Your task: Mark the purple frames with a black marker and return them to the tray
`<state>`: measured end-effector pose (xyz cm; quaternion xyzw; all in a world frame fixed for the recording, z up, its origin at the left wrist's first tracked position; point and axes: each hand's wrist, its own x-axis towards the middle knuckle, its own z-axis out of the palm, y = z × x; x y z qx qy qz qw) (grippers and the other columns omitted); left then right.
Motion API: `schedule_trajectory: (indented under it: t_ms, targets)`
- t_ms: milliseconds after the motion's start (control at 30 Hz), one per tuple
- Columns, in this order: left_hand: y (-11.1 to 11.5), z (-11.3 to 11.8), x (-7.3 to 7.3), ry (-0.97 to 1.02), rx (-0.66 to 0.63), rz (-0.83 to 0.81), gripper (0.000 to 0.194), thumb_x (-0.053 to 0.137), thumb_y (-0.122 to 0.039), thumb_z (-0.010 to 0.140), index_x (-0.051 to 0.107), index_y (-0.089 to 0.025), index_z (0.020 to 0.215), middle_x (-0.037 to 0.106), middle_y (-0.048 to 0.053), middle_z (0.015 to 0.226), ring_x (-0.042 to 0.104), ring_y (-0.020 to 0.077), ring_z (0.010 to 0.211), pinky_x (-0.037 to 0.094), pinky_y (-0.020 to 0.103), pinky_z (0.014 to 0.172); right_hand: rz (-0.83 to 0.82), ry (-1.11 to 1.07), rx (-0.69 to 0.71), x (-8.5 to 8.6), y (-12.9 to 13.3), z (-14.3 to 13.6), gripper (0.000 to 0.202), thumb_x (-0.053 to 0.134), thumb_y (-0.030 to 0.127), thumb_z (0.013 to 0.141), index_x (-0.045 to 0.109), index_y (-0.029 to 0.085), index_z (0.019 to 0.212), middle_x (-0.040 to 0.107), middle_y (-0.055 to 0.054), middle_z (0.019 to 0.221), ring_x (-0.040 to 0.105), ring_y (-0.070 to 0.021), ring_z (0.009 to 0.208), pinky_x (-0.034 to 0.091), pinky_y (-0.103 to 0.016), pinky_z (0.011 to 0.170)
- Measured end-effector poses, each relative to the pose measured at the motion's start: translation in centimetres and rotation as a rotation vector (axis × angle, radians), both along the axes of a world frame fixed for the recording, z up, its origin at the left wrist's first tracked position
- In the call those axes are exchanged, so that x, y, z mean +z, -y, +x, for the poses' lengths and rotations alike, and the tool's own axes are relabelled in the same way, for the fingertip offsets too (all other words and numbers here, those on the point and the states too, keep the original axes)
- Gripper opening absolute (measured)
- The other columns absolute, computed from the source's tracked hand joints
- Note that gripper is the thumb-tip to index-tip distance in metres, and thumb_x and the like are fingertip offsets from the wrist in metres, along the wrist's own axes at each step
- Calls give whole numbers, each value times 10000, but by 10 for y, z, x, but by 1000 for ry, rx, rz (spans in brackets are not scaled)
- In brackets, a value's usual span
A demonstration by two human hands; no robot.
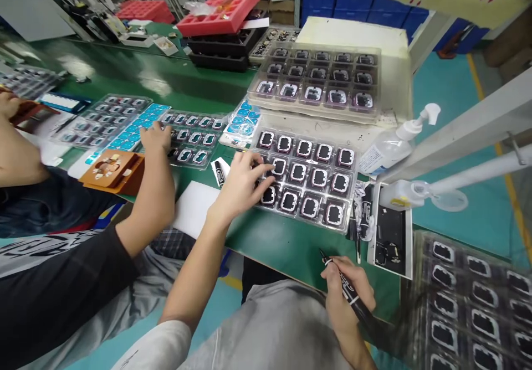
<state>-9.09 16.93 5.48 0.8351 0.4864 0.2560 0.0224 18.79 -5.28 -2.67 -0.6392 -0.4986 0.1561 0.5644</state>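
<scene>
My left hand (243, 184) reaches over the left side of a clear plastic tray (328, 221). Its fingers are apart, close to a small square part (278, 167) with a white frame and dark centre. The slot under the palm is hidden. Rows of similar parts fill the tray, and a small label (311, 162) reads like "40". In my right hand (347, 289), a black marker (344, 286) is gripped like a pen, its uncapped tip pointing up and left over the green table (270, 237) in front of the tray.
Behind stands a stack of filled trays (316, 107). A pump bottle (390, 148), another marker (366, 209) and a black-lined box (390, 237) lie right, with more trays (465, 292) beyond. At left, a co-worker's hand (155, 137) touches another tray (195, 137).
</scene>
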Motion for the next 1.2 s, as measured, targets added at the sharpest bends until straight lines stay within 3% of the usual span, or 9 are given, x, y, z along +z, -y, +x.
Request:
schedule_trajectory:
  t_ms: [167,367,500,567,667,800,967,1100,1200]
  targets:
    - [-6,15,-3,-28,-93,-100,226,657,-352,1145,810,-229,1258,680,167,1321,626,389,1268,575,606,1148,-32,-27,-37,5,1,-4,111,848,369,897,815,394,1000,827,45,752,885,-345,783,772,-565,713]
    - [-1,13,5,147,-147,-111,104,679,-302,1139,711,-221,1083,696,181,1522,649,385,1449,557,618,1243,-12,-89,-23,15,-3,-8,96,850,344,888,818,374,973,795,54,713,822,-283,632,713,-431,554]
    - [37,24,10,399,-177,-114,118,799,-282,1091,696,-226,1110,788,141,1421,758,329,1383,637,524,1188,7,-101,-22,16,-6,-9,87,846,334,887,819,371,961,777,61,683,823,-276,631,682,-400,534]
    - [64,33,5,550,-157,-116,258,872,-252,1038,701,-233,1231,823,104,1257,818,292,1214,696,478,1078,18,-100,-37,15,-7,-10,75,845,337,888,810,368,947,768,67,667,827,-276,644,691,-407,562]
    - [103,44,-8,692,-180,-290,529,877,-198,1015,622,-257,1476,822,94,1297,837,233,1033,735,423,969,34,-107,-23,13,-7,-9,86,842,324,891,795,351,957,777,69,684,810,-255,630,686,-402,579]
    - [133,49,-25,521,-305,-611,583,795,-122,1003,619,-277,1537,807,114,1410,816,287,1227,730,443,1063,73,-111,-10,10,-7,-8,85,835,319,903,791,328,975,768,66,684,790,-241,619,683,-400,589]
    - [138,48,-32,276,-415,-557,683,589,-3,996,648,-298,1609,698,118,1653,638,346,1504,637,568,1257,72,-120,-23,8,-8,-9,79,832,338,913,780,324,970,747,69,662,768,-239,587,670,-403,567]
    - [143,53,-33,259,-273,-435,769,533,23,980,617,-334,1656,635,146,1666,624,358,1520,609,612,1233,29,-93,-50,5,-3,-9,103,841,368,923,772,333,991,746,80,667,812,-253,664,700,-419,638]
    - [154,60,-38,325,-43,-351,525,724,-252,1073,639,-293,1590,683,160,1432,686,368,1319,631,587,1115,9,-73,-74,3,0,-8,104,848,373,927,775,322,981,756,73,683,843,-264,733,715,-427,689]
